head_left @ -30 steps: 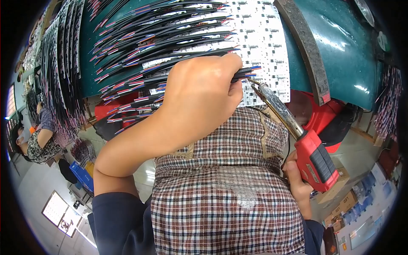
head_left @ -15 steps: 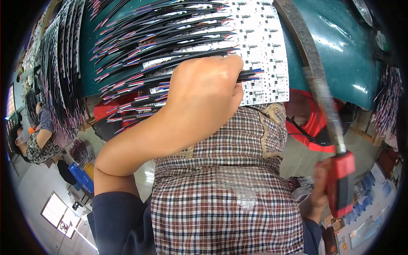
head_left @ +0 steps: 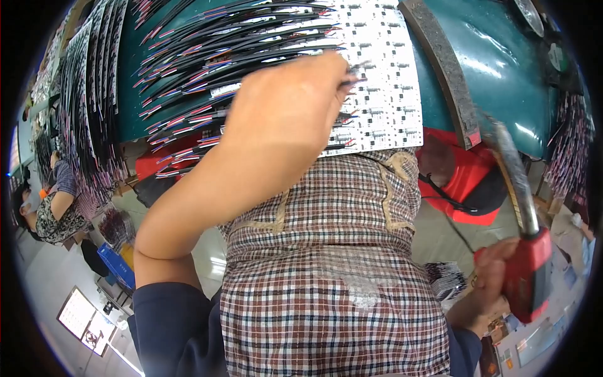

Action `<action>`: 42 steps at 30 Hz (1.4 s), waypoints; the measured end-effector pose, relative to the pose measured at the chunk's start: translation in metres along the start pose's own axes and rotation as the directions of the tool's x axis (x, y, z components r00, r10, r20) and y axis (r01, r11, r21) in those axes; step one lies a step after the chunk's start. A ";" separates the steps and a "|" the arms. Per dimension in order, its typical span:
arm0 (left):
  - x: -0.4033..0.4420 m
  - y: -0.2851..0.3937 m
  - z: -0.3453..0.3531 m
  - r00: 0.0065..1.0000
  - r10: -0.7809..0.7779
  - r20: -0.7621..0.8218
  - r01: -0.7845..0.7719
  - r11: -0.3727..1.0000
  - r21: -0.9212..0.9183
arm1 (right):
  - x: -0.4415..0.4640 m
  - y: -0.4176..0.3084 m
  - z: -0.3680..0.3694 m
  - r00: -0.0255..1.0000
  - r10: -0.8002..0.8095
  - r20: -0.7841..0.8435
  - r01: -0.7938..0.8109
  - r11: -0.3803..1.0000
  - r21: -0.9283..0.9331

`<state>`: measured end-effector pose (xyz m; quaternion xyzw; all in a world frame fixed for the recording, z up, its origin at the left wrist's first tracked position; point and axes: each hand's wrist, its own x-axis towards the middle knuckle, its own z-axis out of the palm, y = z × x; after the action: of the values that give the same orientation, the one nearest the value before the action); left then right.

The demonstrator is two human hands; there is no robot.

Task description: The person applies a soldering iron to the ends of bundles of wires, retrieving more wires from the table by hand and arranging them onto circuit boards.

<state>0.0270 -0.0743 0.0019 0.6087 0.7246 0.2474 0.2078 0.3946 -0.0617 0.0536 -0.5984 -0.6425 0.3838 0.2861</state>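
My left hand (head_left: 289, 94) is closed in a pinch over the white circuit board panel (head_left: 402, 88). Black-sheathed wires (head_left: 355, 80) stick out past its fingertips, their coloured ends smeared by motion. Below and left of the hand, rows of black cables (head_left: 207, 60) with red, white and blue ends lie across the panel. Well to the right of the panel, my right hand (head_left: 493, 276) grips a tool with a red and black handle (head_left: 526, 276) and a long metal shaft (head_left: 516, 179). The shaft points up toward the table edge; its tip is blurred.
A dark grey bar (head_left: 447, 69) lies on the green table (head_left: 496, 56) beside the panel. Red stools (head_left: 465, 169) stand under the table edge. More cable bundles (head_left: 94, 94) hang at the left and right. Another person (head_left: 59, 195) sits far left.
My left hand has moved up and slightly left with the wires. My right hand has swung the tool outward to the right, so its shaft is clear of the grey bar.
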 end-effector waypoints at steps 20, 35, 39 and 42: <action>-0.023 0.005 0.033 0.999 0.022 -0.046 -0.023 0.999 -0.026 | -0.007 0.012 0.073 0.868 -0.097 0.487 0.057 0.994 0.098; -0.023 0.009 0.035 0.995 0.080 -0.059 -0.079 0.997 0.024 | -0.011 0.012 0.077 0.893 -0.052 0.447 -0.008 0.991 0.130; -0.022 0.009 0.034 0.996 0.074 -0.039 -0.073 0.996 0.042 | -0.013 0.016 0.073 0.895 -0.049 0.442 0.025 0.998 0.060; -0.022 0.009 0.033 0.997 0.065 -0.041 -0.064 0.997 0.039 | -0.011 0.022 0.071 0.876 -0.164 0.453 0.147 0.986 0.072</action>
<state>0.0580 -0.0908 -0.0190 0.6302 0.7133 0.2532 0.1730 0.3490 -0.0835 -0.0018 -0.4324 -0.7309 0.5009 0.1673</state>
